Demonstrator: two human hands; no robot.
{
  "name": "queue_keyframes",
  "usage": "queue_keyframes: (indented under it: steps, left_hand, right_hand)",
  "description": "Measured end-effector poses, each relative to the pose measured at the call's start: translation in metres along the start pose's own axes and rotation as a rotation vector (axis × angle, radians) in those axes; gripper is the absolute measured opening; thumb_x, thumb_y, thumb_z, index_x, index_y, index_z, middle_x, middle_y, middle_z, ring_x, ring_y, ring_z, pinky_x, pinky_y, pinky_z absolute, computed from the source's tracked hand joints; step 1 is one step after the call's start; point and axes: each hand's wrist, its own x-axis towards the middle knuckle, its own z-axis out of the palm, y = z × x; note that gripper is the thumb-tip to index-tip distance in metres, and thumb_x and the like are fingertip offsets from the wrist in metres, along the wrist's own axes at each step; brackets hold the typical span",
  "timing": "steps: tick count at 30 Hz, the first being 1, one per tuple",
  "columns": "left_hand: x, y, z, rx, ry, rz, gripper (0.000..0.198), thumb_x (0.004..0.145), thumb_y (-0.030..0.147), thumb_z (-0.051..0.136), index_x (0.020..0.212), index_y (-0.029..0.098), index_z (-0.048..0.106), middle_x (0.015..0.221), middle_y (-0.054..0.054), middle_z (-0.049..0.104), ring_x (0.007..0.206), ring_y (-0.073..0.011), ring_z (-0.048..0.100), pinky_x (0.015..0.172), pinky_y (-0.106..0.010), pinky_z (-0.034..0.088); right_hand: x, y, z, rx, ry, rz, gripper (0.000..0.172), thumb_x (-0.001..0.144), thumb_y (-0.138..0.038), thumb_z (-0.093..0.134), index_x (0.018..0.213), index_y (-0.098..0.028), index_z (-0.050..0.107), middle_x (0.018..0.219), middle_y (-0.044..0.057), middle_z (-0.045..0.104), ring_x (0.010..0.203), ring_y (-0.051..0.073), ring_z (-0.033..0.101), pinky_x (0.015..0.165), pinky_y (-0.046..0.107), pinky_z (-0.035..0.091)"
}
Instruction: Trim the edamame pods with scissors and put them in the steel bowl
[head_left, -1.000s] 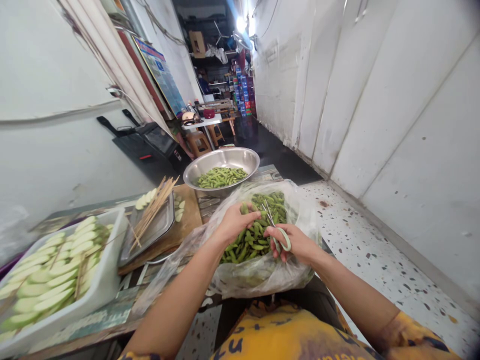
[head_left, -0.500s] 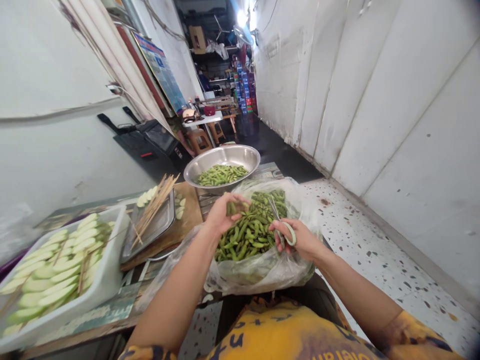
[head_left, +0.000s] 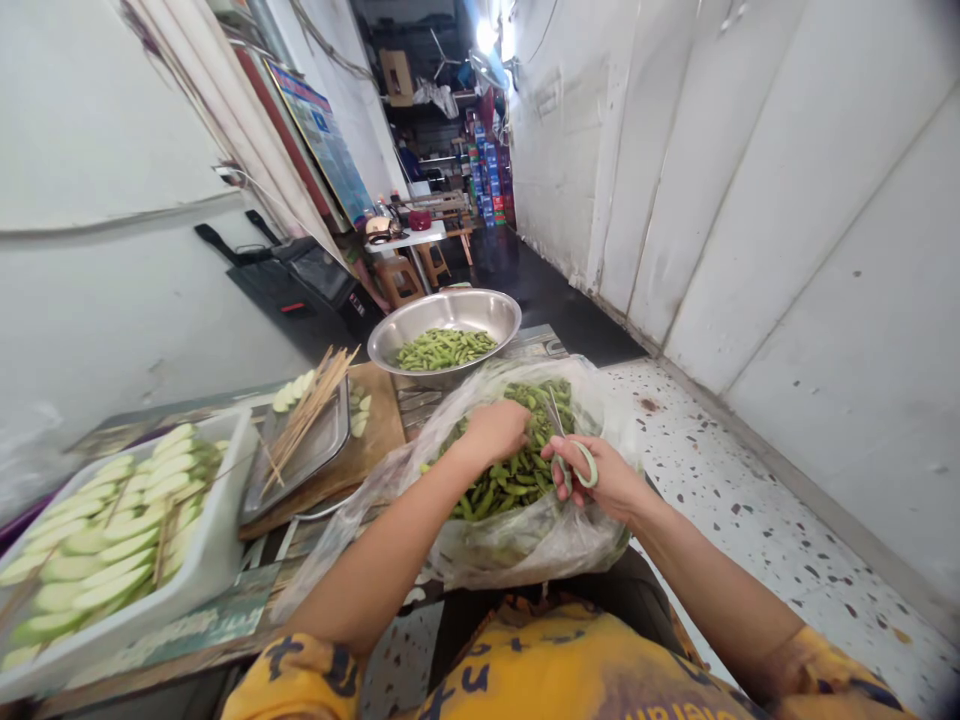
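A clear plastic bag full of green edamame pods lies open in front of me. My left hand is over the left part of the pods, its fingers curled down among them. The fingertips are hidden, so whatever they hold does not show. On the right, my right hand grips a pair of scissors with pale green handles, blades pointing up and away over the pods. Behind the bag, a steel basin contains more pods.
To the left, a white tub holds skewered pale green slices. A metal tray with wooden skewers rests on a wooden board. A white wall runs along the right; a small table stands farther back.
My left hand has moved right and turned over, from partly open at the bag's left side to curled among the pods. My right hand with the scissors has barely shifted.
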Motion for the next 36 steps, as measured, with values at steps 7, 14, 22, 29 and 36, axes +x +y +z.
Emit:
queue_keyframes:
  steps: [7, 14, 22, 29, 36]
  left_hand:
    - [-0.013, -0.014, -0.017, -0.53, 0.183, -0.109, 0.024, 0.072, 0.036, 0.061, 0.079, 0.016, 0.072, 0.067, -0.001, 0.068, 0.064, -0.0158, 0.058, 0.065, -0.026, 0.04]
    - [-0.028, -0.008, -0.019, -0.697, 0.179, -0.095, 0.017, 0.066, 0.031, 0.066, 0.071, 0.015, 0.073, 0.064, -0.002, 0.068, 0.061, -0.0149, 0.057, 0.066, -0.026, 0.04]
    - [-0.031, -0.009, -0.018, -0.651, 0.128, -0.06, 0.016, 0.066, 0.03, 0.066, 0.07, 0.015, 0.072, 0.063, -0.001, 0.065, 0.059, -0.0137, 0.053, 0.059, -0.025, 0.038]
    - [-0.032, -0.014, -0.008, -0.962, 0.106, -0.081, 0.024, 0.066, 0.03, 0.067, 0.085, 0.016, 0.064, 0.055, 0.005, 0.053, 0.044, -0.0068, 0.039, 0.046, -0.02, 0.031]
    - [-0.034, -0.014, -0.003, -1.043, 0.306, -0.113, 0.027, 0.061, 0.029, 0.072, 0.082, 0.015, 0.062, 0.067, 0.001, 0.062, 0.046, -0.006, 0.044, 0.045, -0.019, 0.03]
  right_hand:
    - [0.001, 0.002, 0.001, -0.103, -0.028, 0.057, 0.042, 0.073, -0.056, 0.064, 0.079, -0.015, 0.056, 0.056, -0.001, 0.056, 0.044, 0.011, 0.055, 0.027, 0.016, 0.034]
    - [0.003, 0.002, 0.008, -0.149, -0.102, 0.031, 0.042, 0.073, -0.057, 0.064, 0.072, -0.016, 0.055, 0.057, -0.002, 0.055, 0.045, 0.01, 0.053, 0.028, 0.016, 0.033]
    - [0.001, 0.004, 0.006, -0.291, -0.043, -0.01, 0.039, 0.075, -0.053, 0.063, 0.064, -0.017, 0.053, 0.046, -0.005, 0.051, 0.034, 0.007, 0.046, 0.03, 0.017, 0.027]
    - [0.0, 0.001, 0.007, -0.219, -0.004, -0.008, 0.037, 0.074, -0.052, 0.063, 0.07, -0.017, 0.054, 0.049, -0.005, 0.053, 0.037, 0.008, 0.049, 0.03, 0.016, 0.027]
    - [-0.002, 0.003, 0.006, -0.157, -0.012, -0.023, 0.039, 0.074, -0.055, 0.063, 0.076, -0.017, 0.054, 0.058, -0.002, 0.054, 0.048, 0.011, 0.054, 0.03, 0.018, 0.036]
